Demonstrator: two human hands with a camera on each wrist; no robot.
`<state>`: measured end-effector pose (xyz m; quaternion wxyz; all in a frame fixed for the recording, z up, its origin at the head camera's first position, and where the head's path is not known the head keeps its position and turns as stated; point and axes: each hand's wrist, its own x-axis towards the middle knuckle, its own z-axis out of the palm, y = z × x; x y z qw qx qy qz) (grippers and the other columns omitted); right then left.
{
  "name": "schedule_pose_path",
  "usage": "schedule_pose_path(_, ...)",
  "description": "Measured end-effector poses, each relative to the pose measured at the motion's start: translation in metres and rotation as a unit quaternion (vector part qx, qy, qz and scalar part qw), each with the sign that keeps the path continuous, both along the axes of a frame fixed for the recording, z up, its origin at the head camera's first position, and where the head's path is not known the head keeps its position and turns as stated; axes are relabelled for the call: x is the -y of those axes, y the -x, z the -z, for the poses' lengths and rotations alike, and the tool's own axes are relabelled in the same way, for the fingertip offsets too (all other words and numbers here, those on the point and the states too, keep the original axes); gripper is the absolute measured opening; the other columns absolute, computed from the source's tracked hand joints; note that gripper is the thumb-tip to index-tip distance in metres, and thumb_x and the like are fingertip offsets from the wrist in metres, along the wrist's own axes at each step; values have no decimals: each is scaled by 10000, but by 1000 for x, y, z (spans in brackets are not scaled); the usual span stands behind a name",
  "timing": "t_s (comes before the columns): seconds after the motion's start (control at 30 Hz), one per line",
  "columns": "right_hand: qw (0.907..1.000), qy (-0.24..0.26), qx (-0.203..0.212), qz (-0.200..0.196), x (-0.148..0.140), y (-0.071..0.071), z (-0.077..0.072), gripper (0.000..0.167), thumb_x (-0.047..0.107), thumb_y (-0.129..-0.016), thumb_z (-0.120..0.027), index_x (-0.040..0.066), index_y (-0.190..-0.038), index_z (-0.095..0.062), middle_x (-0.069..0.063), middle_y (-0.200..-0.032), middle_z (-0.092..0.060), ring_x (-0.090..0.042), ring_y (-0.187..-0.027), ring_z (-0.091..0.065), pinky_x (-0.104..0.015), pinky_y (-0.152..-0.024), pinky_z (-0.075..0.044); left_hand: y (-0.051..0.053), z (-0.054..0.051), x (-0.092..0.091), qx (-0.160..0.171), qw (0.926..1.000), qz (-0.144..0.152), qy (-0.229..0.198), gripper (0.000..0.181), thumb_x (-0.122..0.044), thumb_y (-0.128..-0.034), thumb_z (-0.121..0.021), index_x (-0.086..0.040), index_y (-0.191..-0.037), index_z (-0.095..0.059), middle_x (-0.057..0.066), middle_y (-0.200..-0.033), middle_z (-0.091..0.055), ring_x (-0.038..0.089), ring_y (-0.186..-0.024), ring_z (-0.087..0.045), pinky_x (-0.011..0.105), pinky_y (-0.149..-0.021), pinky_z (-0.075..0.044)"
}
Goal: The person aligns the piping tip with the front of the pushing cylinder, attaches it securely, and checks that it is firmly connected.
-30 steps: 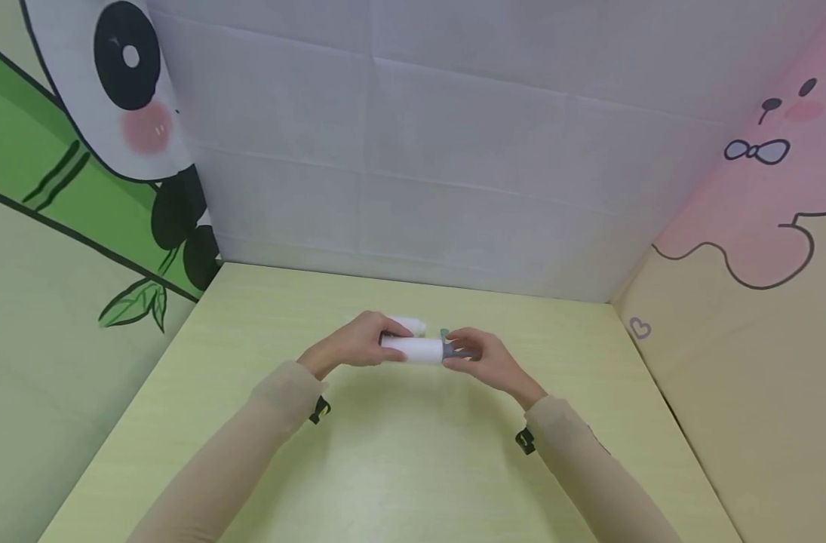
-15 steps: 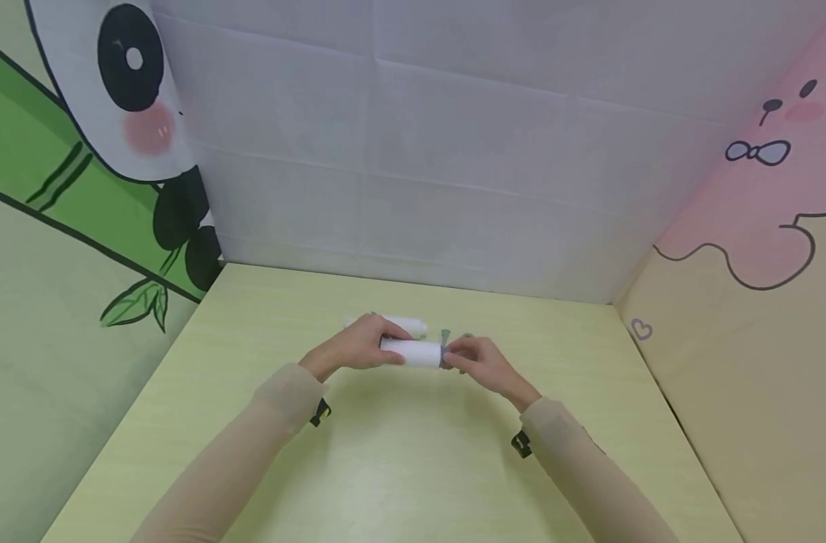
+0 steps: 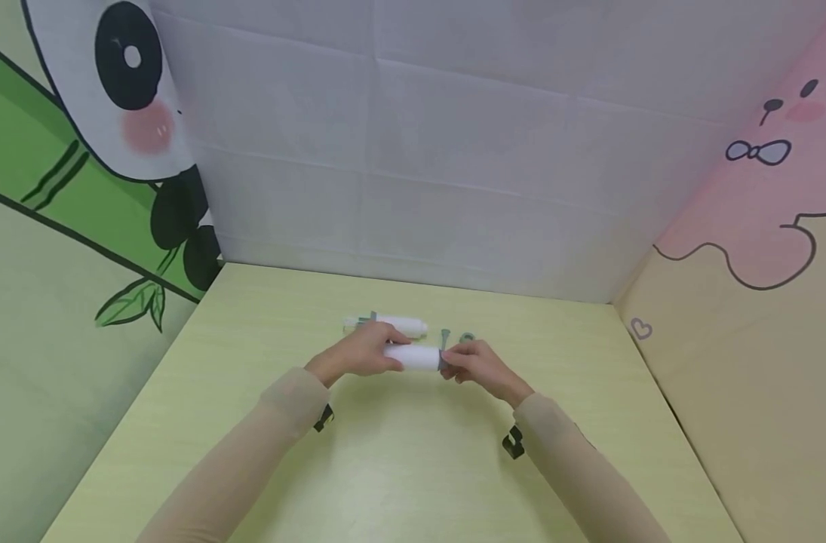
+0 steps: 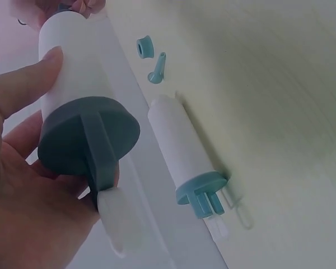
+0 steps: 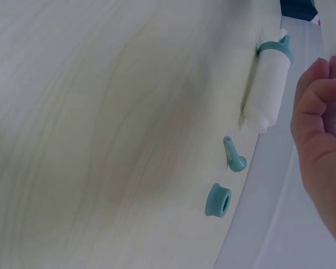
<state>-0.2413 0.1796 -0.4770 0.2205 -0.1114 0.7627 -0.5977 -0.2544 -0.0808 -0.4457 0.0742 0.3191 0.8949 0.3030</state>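
**Above a pale yellow, wood-grained tabletop [image 3: 399, 467]: a smooth white cylinder [image 3: 416, 358] spanned by 2 hands**

In the head view, the white cylinder lies nearly level between the person's hands, clear of the tabletop. Its wall is smooth, matt and plastic-looking. The left hand [image 3: 366, 351] grips the barrel near its left end, the thumb along 1 side and the fingers curled round the other. The left wrist view shows that end: a dark teal, disc-shaped collar [image 4: 61, 137] crossed by a raised straight bar, from which a translucent whitish tab [image 4: 117, 218] projects past the palm. At the opposite end, the right hand [image 3: 482, 367] pinches a blue-grey end piece [image 3: 443, 360], mostly covered by the fingertips; its exact shape cannot be told.

Beyond the hands, on the tabletop, lies a second white cylinder [image 4: 179, 143] with a teal flanged collar [image 4: 201, 188] bearing 2 prongs. Just beside its narrow tip rests a small teal nozzle [image 4: 158, 68], a slim taper flaring to a rounded base; next to this, a short teal ring [image 4: 145, 47] with a central hole lies on its side. The 2 small parts are near each other but not touching.
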Motion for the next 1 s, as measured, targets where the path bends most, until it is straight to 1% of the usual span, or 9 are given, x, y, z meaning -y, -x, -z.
schedule_pose_path(0.13, 9983, 283, 505, 49, 0, 1, 3, 403, 273, -918, -633, -95, -1080, -642, -160, -878, -670, -206, -770, -617, -290, -667, -483, 1, 4, -3, -114, 9999, 51, 52, 385, -159, -776, -803, -43, -1128, -698, 45, -1071, -673, 185, -923, -588, 365, -827, -470)
schedule_pose_path(0.2, 9963, 435, 743, 69, -1, 3, 7, 398, 274, -917, -639, -92, -1073, -649, -152, -863, -669, -200, -757, -616, -282, -661, -482, 2, 6, -5, -97, 9999, 20, 124, 377, -164, -779, -801, -52, -1125, -701, 31, -1067, -673, 172, -922, -586, 356, -831, -467)
schedule_pose_path(0.27, 9946, 529, 889, 91, -3, 3, 9, 381, 257, -921, -634, -89, -1076, -654, -148, -855, -669, -197, -749, -620, -277, -657, -483, 1, 7, -6, -51, 9998, -20, 180, 370, -167, -784, -797, -60, -1125, -703, 20, -1063, -673, 162, -920, -584, 352, -833, -466)
schedule_pose_path(0.5, 9901, 795, 1152, 131, -4, 5, 13, 348, 228, -924, -626, -90, -1062, -663, -126, -807, -673, -176, -705, -637, -259, -634, -489, 1, 11, -10, 7, 9995, -85, 302, 355, -173, -792, -788, -82, -1125, -703, -8, -1046, -673, 147, -894, -577, 347, -827, -460)
schedule_pose_path(0.6, 9901, 767, 1160, 193, -4, 7, 17, 368, 249, -905, -654, -83, -1064, -662, -138, -824, -677, -176, -711, -644, -256, -632, -490, 3, 15, -11, -36, 9994, -63, 352, 339, -176, -793, -787, -94, -1112, -707, -21, -1026, -673, 137, -877, -576, 344, -823, -460)
schedule_pose_path(0.7, 9921, 520, 1102, 292, -3, 9, 25, 403, 306, -884, -682, -47, -1077, -666, -146, -884, -685, -187, -755, -654, -270, -653, -489, 6, 23, -10, -174, 9994, 15, 295, 316, -161, -785, -792, -87, -1081, -711, -12, -1000, -677, 144, -858, -580, 355, -817, -463)
schedule_pose_path(0.83, 9955, -177, 890, 283, 0, 10, 37, 469, 412, -872, -678, 6, -1106, -671, -127, -978, -686, -231, -861, -654, -333, -723, -502, 11, 39, -4, -381, 9990, 103, 231, 300, -141, -765, -803, -71, -1043, -715, -2, -969, -684, 136, -831, -591, 345, -791, -473)
schedule_pose_path(0.93, 9958, -632, 610, 275, 2, 9, 41, 514, 446, -886, -648, 9, -1156, -653, -128, -1038, -675, -274, -928, -644, -394, -778, -506, 15, 49, 0, -328, 9992, 96, 196, 304, -139, -763, -803, -56, -1042, -713, 14, -969, -685, 133, -827, -597, 341, -780, -480)
schedule_pose_path(1.0, 9948, -828, 442, 406, 2, 8, 42, 515, 440, -902, -629, 13, -1189, -638, -120, -1079, -660, -286, -957, -639, -411, -798, -502, 17, 53, 1, -243, 9996, 50, 164, 306, -140, -765, -801, -51, -1045, -712, 22, -974, -684, 137, -829, -596, 347, -782, -481)
